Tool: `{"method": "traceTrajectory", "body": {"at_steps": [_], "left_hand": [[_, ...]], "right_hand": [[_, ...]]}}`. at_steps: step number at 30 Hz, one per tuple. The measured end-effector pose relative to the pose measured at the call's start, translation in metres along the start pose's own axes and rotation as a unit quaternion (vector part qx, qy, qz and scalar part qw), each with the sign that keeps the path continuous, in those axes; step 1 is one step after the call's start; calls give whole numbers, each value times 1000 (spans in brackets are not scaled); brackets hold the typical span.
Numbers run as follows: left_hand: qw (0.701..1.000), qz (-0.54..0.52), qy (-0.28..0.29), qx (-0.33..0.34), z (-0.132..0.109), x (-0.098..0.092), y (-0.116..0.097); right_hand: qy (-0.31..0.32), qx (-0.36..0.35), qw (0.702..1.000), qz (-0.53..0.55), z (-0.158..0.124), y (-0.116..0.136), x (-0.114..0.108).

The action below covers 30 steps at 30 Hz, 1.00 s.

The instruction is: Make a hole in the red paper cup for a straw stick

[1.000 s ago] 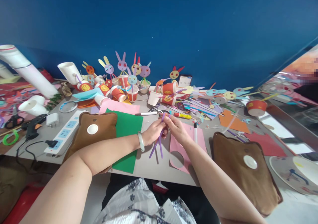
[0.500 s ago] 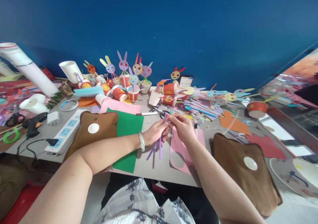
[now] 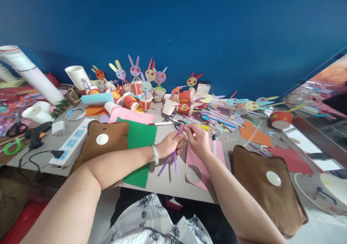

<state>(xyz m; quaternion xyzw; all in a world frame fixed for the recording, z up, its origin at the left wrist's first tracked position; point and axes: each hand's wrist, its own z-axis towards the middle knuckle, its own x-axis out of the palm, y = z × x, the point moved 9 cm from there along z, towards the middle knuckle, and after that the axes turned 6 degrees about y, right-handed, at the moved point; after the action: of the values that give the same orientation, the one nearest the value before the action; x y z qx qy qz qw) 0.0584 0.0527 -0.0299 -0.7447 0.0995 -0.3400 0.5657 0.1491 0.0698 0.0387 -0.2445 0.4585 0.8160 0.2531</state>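
My left hand is closed around two thin purple strips, whose lower ends hang apart below it in an upside-down V. A small orange piece shows at their upper end. My right hand pinches at this orange piece, thumb and forefinger together; its exact edge is hidden by the fingers. Under my hands lies pink paper with a round hole cut in it, and a marker rests on that paper. Scissors lie just behind my fingers.
Green paper and a brown hand warmer lie left, beside a power strip and a glue gun. Another brown hand warmer is right. Paper-cup rabbits and a phone stand along the blue wall.
The lower ends of the purple strips have swung slightly further apart. Both hands stay in nearly the same place, with small finger shifts at the orange end.
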Motion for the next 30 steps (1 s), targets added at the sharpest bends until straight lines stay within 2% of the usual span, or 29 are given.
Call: {"method": "traceTrajectory", "body": {"at_steps": [7, 11, 15, 19, 25, 30], "left_hand": [[1000, -7, -5, -9, -1, 1, 2], [1000, -5, -5, -17, -3, 3, 0], [1000, -11, -5, -20, -3, 2, -1], [1000, -10, -6, 12, -1, 0, -5], [999, 21, -7, 38, -3, 1, -11], [997, 46, -13, 58, -4, 0, -14]], "right_hand": [[15, -75, 990, -117, -3, 8, 5], [-6, -63, 992, -113, -2, 6, 0], [-23, 32, 999, 16, 2, -7, -10], [3, 130, 977, 170, 3, -20, -6], [15, 186, 942, 280, 2, -37, 2], [61, 206, 919, 330, 0, -48, 13]]}}
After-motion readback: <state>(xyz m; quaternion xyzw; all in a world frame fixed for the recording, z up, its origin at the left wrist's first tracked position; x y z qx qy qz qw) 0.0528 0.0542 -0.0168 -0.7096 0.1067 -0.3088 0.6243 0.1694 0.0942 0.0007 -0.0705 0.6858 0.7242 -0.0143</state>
